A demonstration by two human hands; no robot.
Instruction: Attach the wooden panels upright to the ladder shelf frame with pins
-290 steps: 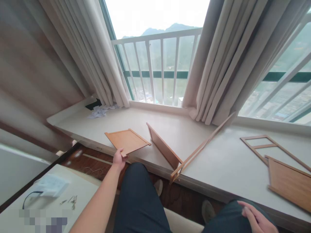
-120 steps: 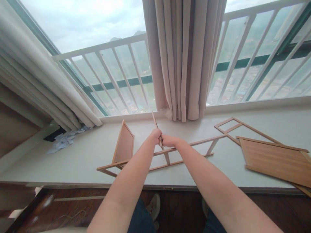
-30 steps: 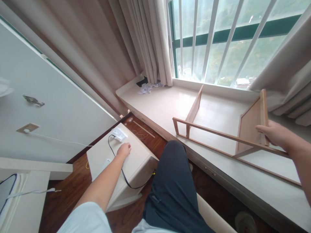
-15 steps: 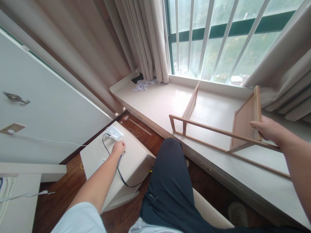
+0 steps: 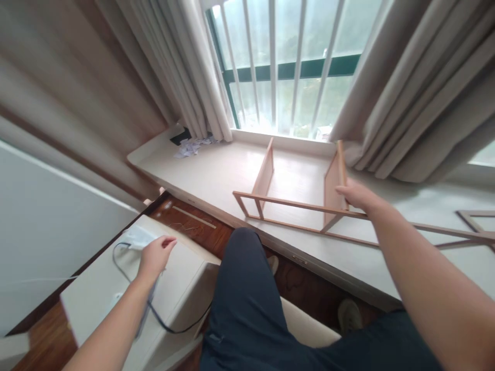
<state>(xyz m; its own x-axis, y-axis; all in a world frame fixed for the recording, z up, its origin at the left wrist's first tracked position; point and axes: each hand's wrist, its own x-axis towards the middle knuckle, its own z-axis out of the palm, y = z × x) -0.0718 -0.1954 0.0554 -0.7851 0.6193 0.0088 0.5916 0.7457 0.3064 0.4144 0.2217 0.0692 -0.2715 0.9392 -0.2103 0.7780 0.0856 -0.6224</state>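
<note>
A light wooden shelf rack lies on its side on the white window bench, with two crosswise shelf boards standing up from it. My right hand is closed around the edge of the right-hand shelf board. Over the cream cabinet top is my left hand, thumb and fingers pinched together; whatever they hold is too small and blurred to make out. Beside that hand sit a white power strip and a black cable. Part of a long dark object shows beneath my left forearm.
Torn paper scraps lie at the left end of the window bench. Beige curtains hang on both sides of the barred window. A thin strip lies on the dark wood floor between cabinet and bench. My knee is between them.
The view has swung right, showing more of the rack's right end. My left hand has lifted off the cabinet top, fingers pinched. My right hand keeps its hold on the shelf board.
</note>
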